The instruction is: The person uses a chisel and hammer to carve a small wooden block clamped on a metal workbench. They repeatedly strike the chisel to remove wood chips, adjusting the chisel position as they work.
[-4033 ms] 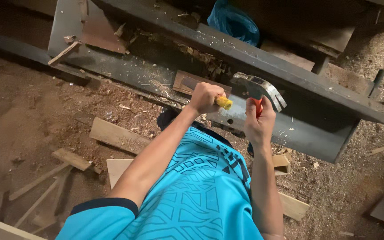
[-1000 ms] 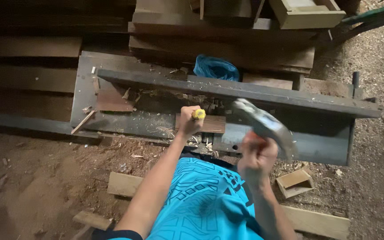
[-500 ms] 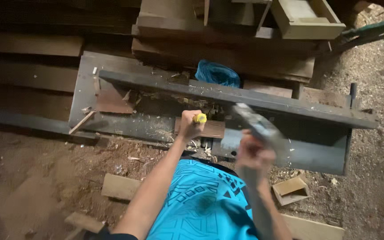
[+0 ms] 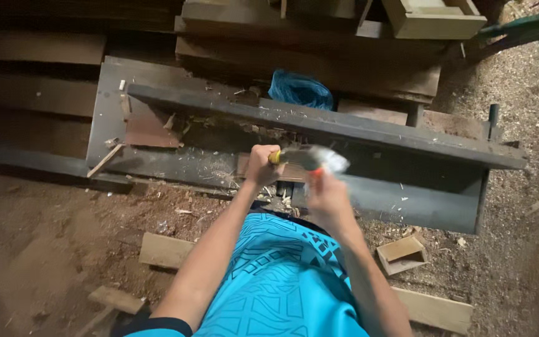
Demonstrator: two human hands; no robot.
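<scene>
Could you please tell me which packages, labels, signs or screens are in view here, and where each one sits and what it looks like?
Blue plastic bag: crumpled and rounded, behind the dark steel beam, in front of the stacked planks.
Small wooden box: open, pale, on the sawdust floor to the right of the right hand.
No labels, signs or screens show.

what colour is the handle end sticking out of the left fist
Yellow: the handle end shows at the left hand, clearest in the head view.

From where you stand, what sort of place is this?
Probably a rough woodworking yard or carpenter's shed: sawdust and shavings cover the dirt floor, wood offcuts lie about, planks are stacked behind, and the right hand swings a hammer.
</scene>
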